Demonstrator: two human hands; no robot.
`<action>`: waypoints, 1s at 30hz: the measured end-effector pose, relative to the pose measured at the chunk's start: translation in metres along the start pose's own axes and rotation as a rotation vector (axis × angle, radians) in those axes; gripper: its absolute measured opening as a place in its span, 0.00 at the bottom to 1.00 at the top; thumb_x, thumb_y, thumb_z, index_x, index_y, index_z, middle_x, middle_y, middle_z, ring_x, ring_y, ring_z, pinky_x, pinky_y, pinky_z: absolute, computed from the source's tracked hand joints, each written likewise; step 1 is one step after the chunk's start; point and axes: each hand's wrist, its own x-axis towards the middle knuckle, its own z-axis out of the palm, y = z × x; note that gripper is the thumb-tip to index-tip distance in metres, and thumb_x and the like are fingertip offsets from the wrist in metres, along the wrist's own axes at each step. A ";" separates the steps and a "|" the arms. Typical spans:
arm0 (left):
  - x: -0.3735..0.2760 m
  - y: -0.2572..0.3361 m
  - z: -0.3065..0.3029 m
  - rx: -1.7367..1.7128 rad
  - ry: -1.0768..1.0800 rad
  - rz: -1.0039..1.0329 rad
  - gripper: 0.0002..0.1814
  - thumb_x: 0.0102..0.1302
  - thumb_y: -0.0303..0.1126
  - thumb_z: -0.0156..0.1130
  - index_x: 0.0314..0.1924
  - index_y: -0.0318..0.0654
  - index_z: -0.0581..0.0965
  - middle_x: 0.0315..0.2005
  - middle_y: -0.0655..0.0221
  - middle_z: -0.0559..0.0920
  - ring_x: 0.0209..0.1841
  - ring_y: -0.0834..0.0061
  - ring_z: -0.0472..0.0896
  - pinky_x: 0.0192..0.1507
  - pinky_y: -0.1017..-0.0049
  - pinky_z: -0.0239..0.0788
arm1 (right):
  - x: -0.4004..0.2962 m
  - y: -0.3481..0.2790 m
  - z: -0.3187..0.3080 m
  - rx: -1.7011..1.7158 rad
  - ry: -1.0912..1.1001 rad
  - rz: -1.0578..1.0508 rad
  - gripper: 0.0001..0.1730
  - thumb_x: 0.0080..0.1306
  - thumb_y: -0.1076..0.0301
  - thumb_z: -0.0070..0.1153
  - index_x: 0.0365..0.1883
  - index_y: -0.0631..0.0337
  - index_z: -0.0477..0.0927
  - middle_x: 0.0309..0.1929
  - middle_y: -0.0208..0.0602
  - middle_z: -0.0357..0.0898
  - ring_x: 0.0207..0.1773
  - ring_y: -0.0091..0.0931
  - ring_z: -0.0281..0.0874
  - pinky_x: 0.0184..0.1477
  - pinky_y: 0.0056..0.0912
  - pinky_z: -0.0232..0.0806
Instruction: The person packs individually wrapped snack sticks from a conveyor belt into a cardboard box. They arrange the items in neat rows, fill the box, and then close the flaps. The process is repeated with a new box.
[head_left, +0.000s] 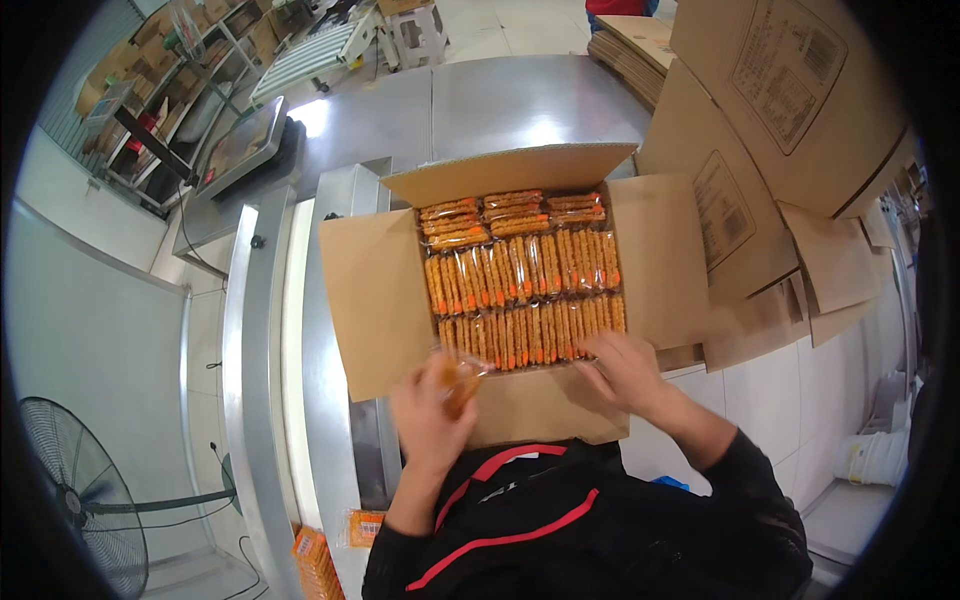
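Observation:
An open cardboard box (664, 247) stands before me, its flaps folded outward. Inside it, clear-wrapped golden-brown snack packets (525, 262) with orange marks stand on edge in two rows, while flatter stacks of them fill the far side. My left hand (431, 420) grips one blurred snack packet (459, 382) over the box's near left corner. At the near right corner is my right hand (622, 371), thumb and fingers apart, with nothing seen in it. Its fingertips reach the packets at the near edge; whether they press on them is hard to tell.
A steel conveyor frame (326, 300) runs along the left, with more packets (315, 559) at its lower end. Beyond the box are a steel table (517, 105) and a platform scale (244, 146). Printed cartons (750, 150) lean at the right. A floor fan (79, 495) is lower left.

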 end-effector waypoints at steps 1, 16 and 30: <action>-0.015 -0.008 -0.023 0.037 0.071 -0.065 0.42 0.53 0.35 0.75 0.71 0.41 0.72 0.61 0.55 0.76 0.58 0.48 0.76 0.61 0.53 0.68 | -0.028 0.004 0.002 0.017 0.083 0.020 0.13 0.67 0.68 0.67 0.47 0.60 0.82 0.44 0.43 0.85 0.42 0.41 0.86 0.44 0.42 0.78; -0.085 -0.088 0.012 0.079 -0.208 -0.174 0.40 0.62 0.33 0.75 0.72 0.33 0.70 0.64 0.47 0.74 0.63 0.44 0.72 0.66 0.52 0.65 | -0.089 0.141 0.170 1.030 0.323 0.673 0.33 0.70 0.61 0.65 0.69 0.67 0.71 0.62 0.48 0.77 0.64 0.40 0.75 0.67 0.43 0.68; 0.039 -0.120 0.148 -0.809 -0.246 -0.290 0.29 0.71 0.44 0.67 0.66 0.35 0.75 0.58 0.60 0.82 0.59 0.62 0.81 0.62 0.60 0.75 | 0.027 0.098 0.045 1.545 0.253 0.471 0.32 0.71 0.62 0.63 0.69 0.67 0.71 0.65 0.40 0.76 0.65 0.36 0.75 0.67 0.45 0.69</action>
